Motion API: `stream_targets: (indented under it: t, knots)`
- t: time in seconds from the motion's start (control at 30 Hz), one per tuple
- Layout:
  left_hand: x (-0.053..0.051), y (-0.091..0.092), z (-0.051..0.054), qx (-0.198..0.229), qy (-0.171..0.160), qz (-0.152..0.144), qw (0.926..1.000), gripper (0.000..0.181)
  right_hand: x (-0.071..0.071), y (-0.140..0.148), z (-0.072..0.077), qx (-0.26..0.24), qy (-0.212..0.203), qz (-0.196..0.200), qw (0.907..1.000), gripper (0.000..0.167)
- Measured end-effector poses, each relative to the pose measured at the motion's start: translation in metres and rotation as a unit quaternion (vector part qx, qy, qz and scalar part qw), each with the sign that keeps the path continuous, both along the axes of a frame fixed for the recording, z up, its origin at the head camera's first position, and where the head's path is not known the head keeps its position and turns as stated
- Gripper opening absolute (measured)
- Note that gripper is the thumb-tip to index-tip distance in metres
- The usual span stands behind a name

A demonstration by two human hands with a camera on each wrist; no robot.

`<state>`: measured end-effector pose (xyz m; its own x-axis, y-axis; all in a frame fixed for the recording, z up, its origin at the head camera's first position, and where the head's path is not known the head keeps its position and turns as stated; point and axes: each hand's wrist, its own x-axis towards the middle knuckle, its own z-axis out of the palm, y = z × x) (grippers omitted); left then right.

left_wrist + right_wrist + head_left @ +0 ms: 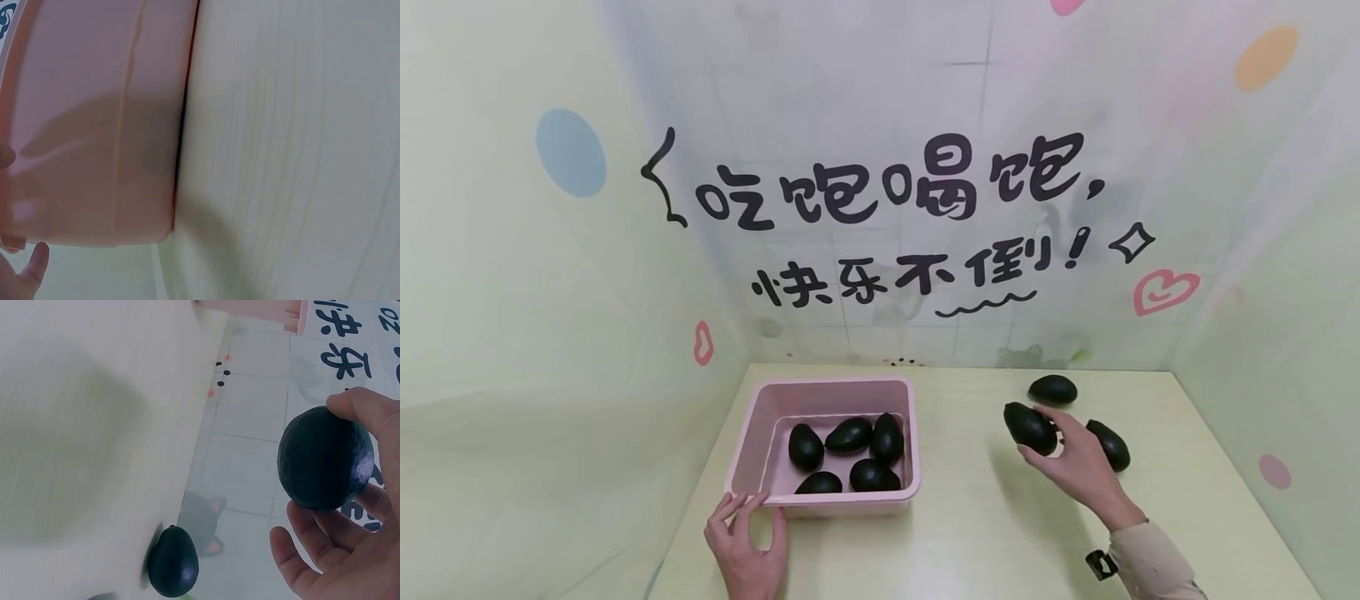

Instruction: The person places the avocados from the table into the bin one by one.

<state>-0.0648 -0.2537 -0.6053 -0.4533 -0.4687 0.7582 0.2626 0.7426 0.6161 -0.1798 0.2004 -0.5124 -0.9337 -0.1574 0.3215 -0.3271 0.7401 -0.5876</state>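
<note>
My right hand (1082, 467) pinches a dark green avocado (1030, 429) between thumb and fingers, raised above the table. In the right wrist view that avocado (322, 459) shows its rounded end. Two more avocados lie on the table near this hand, one behind (1052, 389) and one to its right (1109, 446), partly hidden. Several avocados (850, 435) rest inside a pink plastic bin (820, 500) on the left. At the bin's front left corner my left hand (747, 550) holds the rim, thumb against the front wall. The left wrist view shows the bin's wall (144, 156) close up.
The pale wooden table (970, 533) runs back to a printed curtain (880, 100) with large black characters. Curtains also close in the left side (550, 333) and right side (1285, 350).
</note>
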Motion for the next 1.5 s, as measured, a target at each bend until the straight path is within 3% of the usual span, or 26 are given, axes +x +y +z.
stream_targets:
  t: [1.3, 1.5]
  knots:
    - [0.001, -0.002, -0.001, -0.001, 0.001, -0.005, 1.0000, 0.033, 0.001, -0.035, 0.020, 0.013, 0.034, 0.064, 0.9973, 0.062]
    - [0.001, -0.001, -0.001, 0.001, 0.000, -0.005, 1.0000, 0.034, 0.002, -0.039, 0.025, 0.007, 0.025, 0.073, 0.9970, 0.063]
